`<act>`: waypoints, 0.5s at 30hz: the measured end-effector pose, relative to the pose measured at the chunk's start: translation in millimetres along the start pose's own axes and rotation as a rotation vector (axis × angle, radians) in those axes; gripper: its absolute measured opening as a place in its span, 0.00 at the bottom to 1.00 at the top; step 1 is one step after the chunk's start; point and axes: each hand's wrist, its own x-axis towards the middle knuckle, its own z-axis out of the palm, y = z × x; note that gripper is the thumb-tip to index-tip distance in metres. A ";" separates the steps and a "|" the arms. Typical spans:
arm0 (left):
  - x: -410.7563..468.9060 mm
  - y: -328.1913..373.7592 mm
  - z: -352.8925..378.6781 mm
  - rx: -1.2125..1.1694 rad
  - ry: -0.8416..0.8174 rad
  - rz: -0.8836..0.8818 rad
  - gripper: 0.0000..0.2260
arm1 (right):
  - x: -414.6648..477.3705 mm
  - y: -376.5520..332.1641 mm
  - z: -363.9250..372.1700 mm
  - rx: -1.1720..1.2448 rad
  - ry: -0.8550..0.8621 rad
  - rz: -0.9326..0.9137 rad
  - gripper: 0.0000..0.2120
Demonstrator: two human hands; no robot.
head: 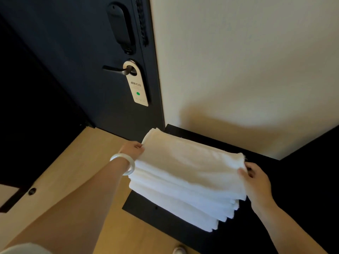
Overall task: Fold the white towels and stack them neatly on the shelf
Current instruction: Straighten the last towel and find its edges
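A stack of several folded white towels (179, 195) lies on a black shelf (183, 132) set against the cream wall. The top towel (187, 158) lies flat across the stack. My left hand (131, 149), with a white bangle on the wrist, pinches the top towel's left edge. My right hand (255, 182) grips its right edge, thumb on top and fingers curled under. The towel edges at the front of the stack are slightly stepped.
A dark door (82, 61) stands to the left with a handle (117, 69), a hanging door tag (136, 85) and an electronic lock (121, 26). The wooden floor (88, 162) lies below. A dark panel (311, 162) borders the shelf on the right.
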 end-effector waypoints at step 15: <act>-51.8 9.7 93.2 0.887 -0.086 0.582 0.29 | -24.6 9.9 40.9 -1.045 -0.317 -0.456 0.33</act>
